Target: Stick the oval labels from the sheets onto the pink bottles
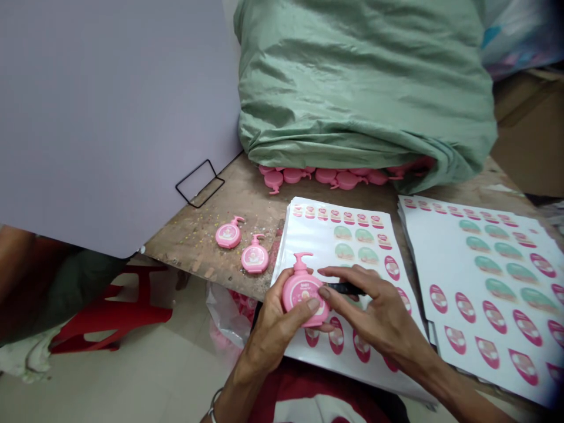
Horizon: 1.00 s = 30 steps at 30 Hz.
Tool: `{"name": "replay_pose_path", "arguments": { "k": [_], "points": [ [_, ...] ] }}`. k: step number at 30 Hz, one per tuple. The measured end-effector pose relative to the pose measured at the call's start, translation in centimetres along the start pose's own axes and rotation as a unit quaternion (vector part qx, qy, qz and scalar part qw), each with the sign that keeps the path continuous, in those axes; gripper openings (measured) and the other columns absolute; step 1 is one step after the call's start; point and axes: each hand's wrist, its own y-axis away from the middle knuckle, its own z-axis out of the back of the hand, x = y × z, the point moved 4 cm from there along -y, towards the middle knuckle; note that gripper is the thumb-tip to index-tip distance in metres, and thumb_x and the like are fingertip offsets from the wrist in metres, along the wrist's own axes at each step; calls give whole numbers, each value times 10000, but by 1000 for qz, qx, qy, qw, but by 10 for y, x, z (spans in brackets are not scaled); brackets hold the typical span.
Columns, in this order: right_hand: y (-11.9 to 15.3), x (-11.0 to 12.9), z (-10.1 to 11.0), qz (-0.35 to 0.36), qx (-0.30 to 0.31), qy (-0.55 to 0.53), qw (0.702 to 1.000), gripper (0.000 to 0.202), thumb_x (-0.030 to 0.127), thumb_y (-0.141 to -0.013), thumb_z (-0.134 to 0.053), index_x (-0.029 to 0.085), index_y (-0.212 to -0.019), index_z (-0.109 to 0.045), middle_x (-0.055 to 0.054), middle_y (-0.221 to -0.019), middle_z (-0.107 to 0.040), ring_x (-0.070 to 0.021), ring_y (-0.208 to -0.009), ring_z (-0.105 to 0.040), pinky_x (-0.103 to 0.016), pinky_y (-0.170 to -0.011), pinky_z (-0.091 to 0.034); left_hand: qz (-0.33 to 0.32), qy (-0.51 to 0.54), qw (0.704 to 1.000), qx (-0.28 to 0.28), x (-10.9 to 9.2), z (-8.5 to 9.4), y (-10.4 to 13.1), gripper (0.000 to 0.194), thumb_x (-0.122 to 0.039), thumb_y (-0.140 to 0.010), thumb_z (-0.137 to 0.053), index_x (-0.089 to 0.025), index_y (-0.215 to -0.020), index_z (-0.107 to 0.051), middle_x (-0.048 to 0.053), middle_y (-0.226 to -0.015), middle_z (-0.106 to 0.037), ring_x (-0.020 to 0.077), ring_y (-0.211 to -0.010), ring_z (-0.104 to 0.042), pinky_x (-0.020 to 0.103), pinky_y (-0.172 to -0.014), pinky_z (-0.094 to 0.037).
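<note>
My left hand (282,314) is closed around a small flat pink pump bottle (296,289), with its pump upward and my thumb across its front. A round label marked "BABY" shows on the bottle's face. Between the fingers of my right hand (374,308) is a slim black tool (345,288), its kind unclear because its tip is hidden. My right thumb touches the bottle's right edge. Below both hands lies a stack of sticker sheets (317,235) with pink and green printed labels. Two similar bottles, one nearer (255,256) and one farther (228,233), lie to the left, both labelled.
A second stack of sticker sheets (434,252) lies to the right. Behind, a large green cloth sack (365,82) spills more pink bottles (346,179). A grey panel (110,117) with a black wire stand (200,183) fills the left, near another person's arm (15,249) and a red stool (114,317).
</note>
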Motion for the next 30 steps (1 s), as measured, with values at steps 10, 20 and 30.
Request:
{"name": "replay_pose_path", "arguments": {
  "k": [10,20,30],
  "points": [
    [-11,-5,-28,-73,65,-81,992,803,439,-643,-758,246,-1356,-441,-103,-1313,-570,-286,-1132,-604,-414,-906,-531,77,3,996,41,6,-8,10,571,-220,-657,-803,-189,-1161,-536,27,-949,-627,141,-700,-651,301,-689,-575],
    [-53,-15,-33,14,51,22,998,396,497,-854,-559,228,-1143,-547,-94,-1053,-662,-241,-908,-650,-381,-788,-522,-134,-484,788,-355,-63,132,-9,345,-506,-854,-518,-173,-820,-605,32,-728,-607,207,-728,-560,327,-710,-437],
    [-189,-1,-59,41,60,243,967,273,376,-889,-500,185,-938,-689,-113,-907,-724,-255,-887,-666,-326,-734,-462,-301,-561,625,-451,-68,149,-4,506,-490,-879,-488,-113,-1207,-566,186,-1195,-563,337,-1142,-528,491,-931,-442]
  ]
}}
